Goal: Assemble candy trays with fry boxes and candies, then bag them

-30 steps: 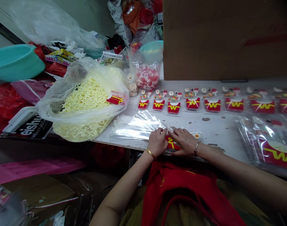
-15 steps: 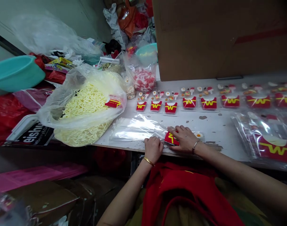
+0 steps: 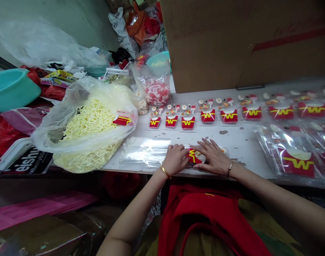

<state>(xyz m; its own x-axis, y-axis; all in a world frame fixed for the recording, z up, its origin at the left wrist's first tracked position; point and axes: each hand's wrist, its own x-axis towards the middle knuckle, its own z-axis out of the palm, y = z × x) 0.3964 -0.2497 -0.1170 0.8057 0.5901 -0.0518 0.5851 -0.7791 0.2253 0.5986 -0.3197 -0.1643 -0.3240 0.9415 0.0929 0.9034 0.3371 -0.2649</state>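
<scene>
In front of me on the table lies a clear plastic bag [image 3: 224, 150] with a red fry-box piece [image 3: 192, 156] bearing a yellow W and small food charms inside. My left hand [image 3: 176, 159] is at the bag's left end, fingers curled together over its edge. Fingers spread, my right hand [image 3: 215, 159] rests on the bag's right part and covers some of the charms. Flat, shiny plastic sleeves [image 3: 145, 151] lie just left of my left hand.
Behind my hands runs a row of similar red packets [image 3: 188, 122]. Filled packets are stacked [image 3: 298, 161] at right. A bag of pale yellow strips [image 3: 90, 119] stands left, a bag of pink-and-white pieces [image 3: 157, 91] behind. A large cardboard box [image 3: 218, 46] rises at the back.
My left hand has moved from the bag's left end onto the red piece's edge. My right hand has slid slightly right and spread, uncovering more of the piece. The view has shifted a little.
</scene>
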